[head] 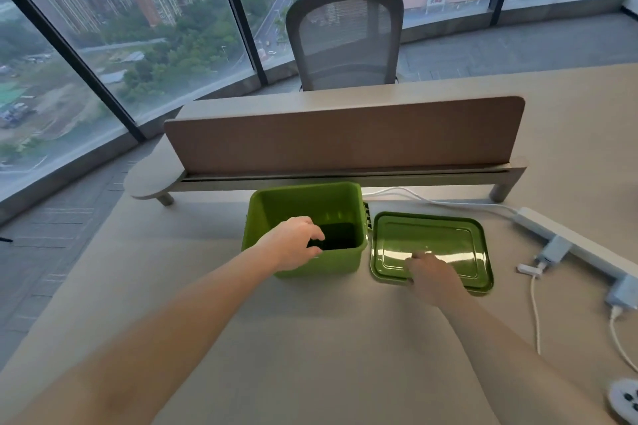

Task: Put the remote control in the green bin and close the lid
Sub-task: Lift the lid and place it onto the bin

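Note:
The green bin (340, 207) stands open on the desk in front of me. A dark flat shape (336, 235) lies on its bottom; I cannot tell whether it is the remote control. My left hand (293, 245) holds the bin's front rim, fingers curled inside and thumb outside. The green lid (438, 238) lies flat to the right of the bin, joined to it at a hinge. My right hand (433, 276) grips the lid's near edge, fingers on top.
A brown divider panel (345, 134) stands right behind the bin. A white power strip (566, 238) with plugs and cables lies to the right. A white round device (625, 402) sits at the bottom right corner. A grey mesh chair (345, 34) is beyond the desk.

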The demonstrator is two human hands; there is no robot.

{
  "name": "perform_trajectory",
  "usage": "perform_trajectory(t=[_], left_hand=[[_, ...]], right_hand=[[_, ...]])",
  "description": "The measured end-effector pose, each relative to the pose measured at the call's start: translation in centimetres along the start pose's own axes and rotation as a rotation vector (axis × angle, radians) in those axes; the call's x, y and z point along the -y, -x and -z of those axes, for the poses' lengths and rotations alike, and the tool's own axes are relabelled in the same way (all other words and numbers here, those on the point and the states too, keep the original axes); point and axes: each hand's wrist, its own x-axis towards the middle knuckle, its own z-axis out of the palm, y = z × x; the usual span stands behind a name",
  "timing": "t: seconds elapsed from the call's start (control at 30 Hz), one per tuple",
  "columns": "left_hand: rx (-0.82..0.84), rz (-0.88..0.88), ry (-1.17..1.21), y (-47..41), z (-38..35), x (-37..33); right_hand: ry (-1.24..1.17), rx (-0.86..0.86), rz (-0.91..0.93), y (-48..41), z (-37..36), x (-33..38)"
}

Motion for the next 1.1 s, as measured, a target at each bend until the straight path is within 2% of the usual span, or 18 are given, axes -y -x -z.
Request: perform_trajectory(t=[0.37, 0.67, 1.1], left_hand=[[-0.063, 0.035, -0.075, -0.4, -3.0, 0.6], [-0.100, 0.043, -0.102, -0.1, -3.8, 0.6], [-0.076, 0.042, -0.162, -0.3, -3.4, 0.5]], right_hand=[[-0.023, 0.116, -0.011, 0.1, -3.3, -1.4], [-0.057, 0.100, 0.015, -0.9, -5.1, -2.0], [0.098, 0.028, 0.028, 0.0, -3.3, -1.5]])
